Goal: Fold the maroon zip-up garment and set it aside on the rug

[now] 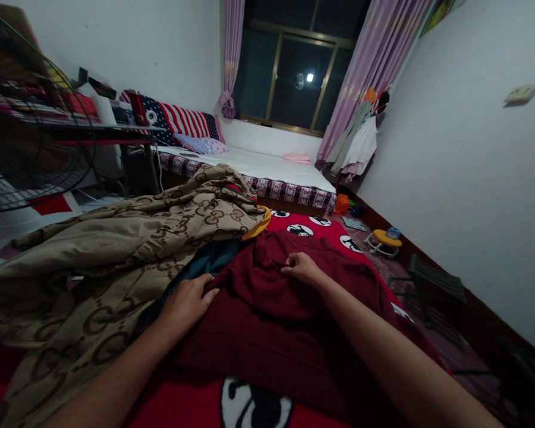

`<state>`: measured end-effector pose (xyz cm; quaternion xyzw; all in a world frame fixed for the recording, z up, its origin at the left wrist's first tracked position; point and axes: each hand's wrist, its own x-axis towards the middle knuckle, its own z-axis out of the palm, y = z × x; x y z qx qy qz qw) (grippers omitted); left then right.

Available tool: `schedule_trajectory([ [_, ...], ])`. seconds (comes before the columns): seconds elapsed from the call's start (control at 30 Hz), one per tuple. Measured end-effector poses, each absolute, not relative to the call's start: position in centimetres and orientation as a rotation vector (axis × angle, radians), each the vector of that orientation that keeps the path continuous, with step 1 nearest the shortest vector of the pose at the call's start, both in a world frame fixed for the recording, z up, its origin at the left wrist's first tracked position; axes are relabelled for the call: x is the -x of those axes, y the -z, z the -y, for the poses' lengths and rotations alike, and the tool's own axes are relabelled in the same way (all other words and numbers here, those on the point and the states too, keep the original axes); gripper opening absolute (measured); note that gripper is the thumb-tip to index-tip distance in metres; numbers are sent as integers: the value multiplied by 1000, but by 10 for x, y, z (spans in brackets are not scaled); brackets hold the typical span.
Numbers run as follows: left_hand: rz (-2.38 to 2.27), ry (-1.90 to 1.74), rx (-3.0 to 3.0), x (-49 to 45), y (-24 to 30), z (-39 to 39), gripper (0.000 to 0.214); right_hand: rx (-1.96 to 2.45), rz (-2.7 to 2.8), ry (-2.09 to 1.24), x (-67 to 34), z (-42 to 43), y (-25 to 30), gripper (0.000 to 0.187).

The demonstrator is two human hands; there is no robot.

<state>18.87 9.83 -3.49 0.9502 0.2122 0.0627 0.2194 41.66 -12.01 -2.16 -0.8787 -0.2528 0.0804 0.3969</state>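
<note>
Head view: a maroon garment [267, 315] lies spread on a red bedspread [187, 404]. The left hand [188, 300] pinches its edge with curled fingers; the right hand [302, 267] grips a fold. A tan coat [116, 255] lies just left. Beyond stand another bed [267, 166], a window [294, 65] and white walls.

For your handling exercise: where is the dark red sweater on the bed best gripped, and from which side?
Probably at the dark red sweater's upper edge, from the near side, where the left hand and right hand already pinch raised folds; elsewhere it lies flat.
</note>
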Motion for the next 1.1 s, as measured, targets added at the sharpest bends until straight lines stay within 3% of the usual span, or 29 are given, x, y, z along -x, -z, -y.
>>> schedule_trajectory([
  [0.23, -533, -103, -2693, -178, 20, -87, 25, 2116, 470, -43, -424, 173, 15, 29],
  [0.4, -529, -172, -2959, -188, -25, -66, 35, 2178, 498, -149, -422, 204, 16, 31],
  [0.53, -265, -268, -2929, -241, -43, -51, 28, 2232, 518, -238, -416, 227, 6, 30],
  [0.73, -170, -150, -2764, -346, -15, -46, 49, 2423, 699, -410, -404, 271, -5, 33],
  [0.93, -269, -101, -2583, -388, 13, -59, 23, 2648, 747, -475, -379, 299, -7, 30],
  [1.1, -466, -307, -2468, -380, 24, -69, 30, 2417, 506, -344, -374, 306, -10, 17],
])
